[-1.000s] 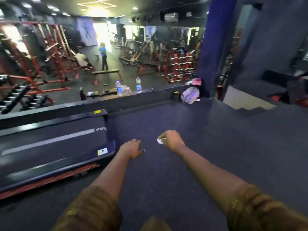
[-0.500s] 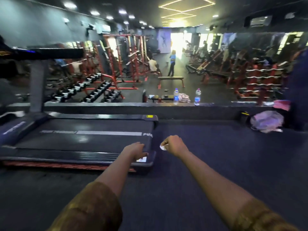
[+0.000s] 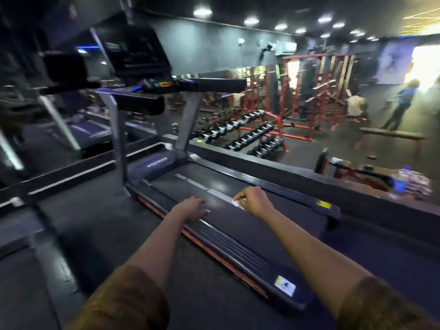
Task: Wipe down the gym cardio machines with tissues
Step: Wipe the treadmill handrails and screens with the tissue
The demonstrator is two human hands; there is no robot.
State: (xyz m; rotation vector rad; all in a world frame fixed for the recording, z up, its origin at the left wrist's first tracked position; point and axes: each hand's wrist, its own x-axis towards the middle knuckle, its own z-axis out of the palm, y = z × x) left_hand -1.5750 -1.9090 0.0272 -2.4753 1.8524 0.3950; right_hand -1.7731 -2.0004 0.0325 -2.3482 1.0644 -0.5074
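My right hand (image 3: 256, 202) pinches a small tissue (image 3: 237, 203) mid-frame; left hand (image 3: 191, 209) relaxed. The scrap could tear on the treadmill (image 3: 238, 225).

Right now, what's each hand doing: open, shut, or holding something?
Left hand: open, fingers relaxed, holding nothing.
Right hand: closed round a tissue.

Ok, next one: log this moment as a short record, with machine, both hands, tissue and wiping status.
machine: black treadmill with red lower trim
left hand: open, palm down over its near side rail; contact unclear
right hand: pinches small crumpled white tissue above the belt
wiping status: tissue-to-belt contact unclear
background: dumbbell racks on red frames
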